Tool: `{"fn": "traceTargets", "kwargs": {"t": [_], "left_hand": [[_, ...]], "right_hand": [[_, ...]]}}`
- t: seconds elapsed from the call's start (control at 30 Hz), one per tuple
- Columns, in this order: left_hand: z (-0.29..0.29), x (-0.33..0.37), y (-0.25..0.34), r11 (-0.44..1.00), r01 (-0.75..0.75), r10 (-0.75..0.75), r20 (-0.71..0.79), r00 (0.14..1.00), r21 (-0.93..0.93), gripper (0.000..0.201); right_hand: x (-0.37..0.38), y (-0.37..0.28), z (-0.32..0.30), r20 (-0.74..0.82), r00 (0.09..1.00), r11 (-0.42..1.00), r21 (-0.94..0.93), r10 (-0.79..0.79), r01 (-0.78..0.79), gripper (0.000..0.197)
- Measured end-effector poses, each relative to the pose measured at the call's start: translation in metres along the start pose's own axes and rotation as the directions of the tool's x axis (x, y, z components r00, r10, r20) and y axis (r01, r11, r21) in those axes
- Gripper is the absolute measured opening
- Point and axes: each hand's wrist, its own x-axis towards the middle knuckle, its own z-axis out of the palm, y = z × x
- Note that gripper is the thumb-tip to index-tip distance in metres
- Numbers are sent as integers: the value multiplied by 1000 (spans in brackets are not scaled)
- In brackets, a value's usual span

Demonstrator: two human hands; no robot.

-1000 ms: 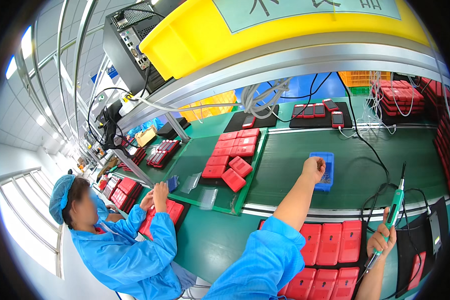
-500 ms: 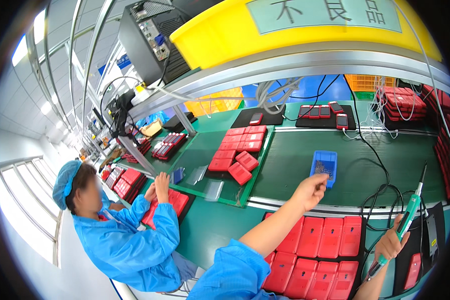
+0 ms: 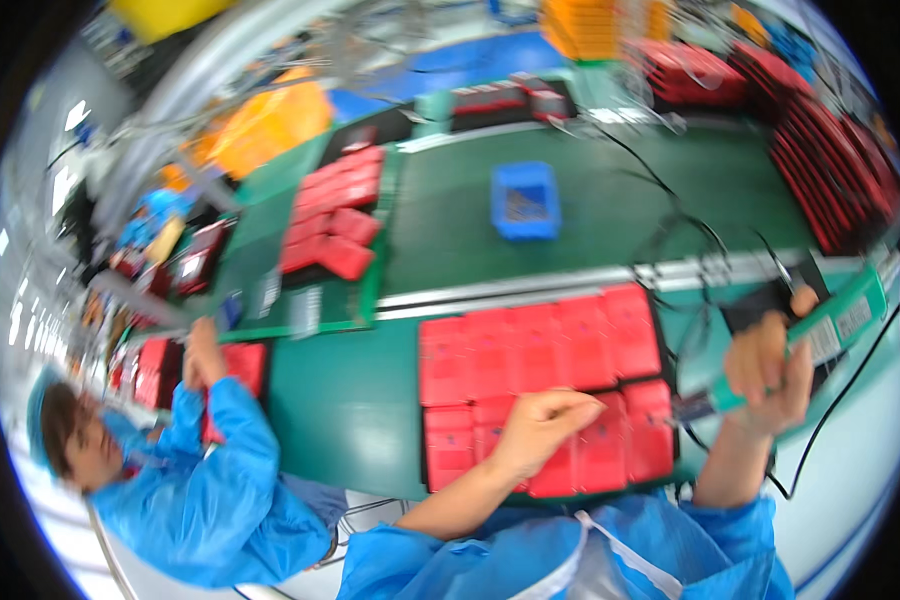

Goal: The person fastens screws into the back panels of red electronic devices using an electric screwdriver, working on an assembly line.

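Co-worker (image 3: 190, 500) in blue smock, far left. Group of red cases (image 3: 335, 195) on green-edged panel. Red device housings (image 3: 538, 340), two rows, on bench before the wearer. Blue tray (image 3: 526, 176), beyond them; contents blurred. Left hand (image 3: 542, 430), over lower row: thumb and fingertips together, anything between them cannot be told. Right hand (image 3: 768, 370): clamped round green electric screwdriver (image 3: 852, 312), bit end pointing left, near lower row's end.

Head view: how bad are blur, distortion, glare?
Head view: motion smear throughout, softening the red cases and blue tray; too blurred to tell whether the left hand pinches anything; fisheye bowing toward the edges; ceiling lights at left blown white.
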Motion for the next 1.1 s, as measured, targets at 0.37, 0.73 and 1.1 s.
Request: {"fn": "traceTargets", "kwargs": {"t": [0.37, 0.73, 1.1], "left_hand": [[7, -4, -31, 934, -271, 261, 74, 963, 234, 11], [6, -4, -25, 890, -334, 334, 57, 941, 311, 13], [1, -2, -27, 914, -288, 261, 126, 957, 287, 12]], "right_hand": [[-31, -7, 23, -8, 1000, 986, -167, -27, 25, 42], [-31, 1, 23, 2, 1000, 997, -72, -12, 12, 41], [-32, 2, 20, -5, 1000, 998, -60, 22, -22, 41]]}}
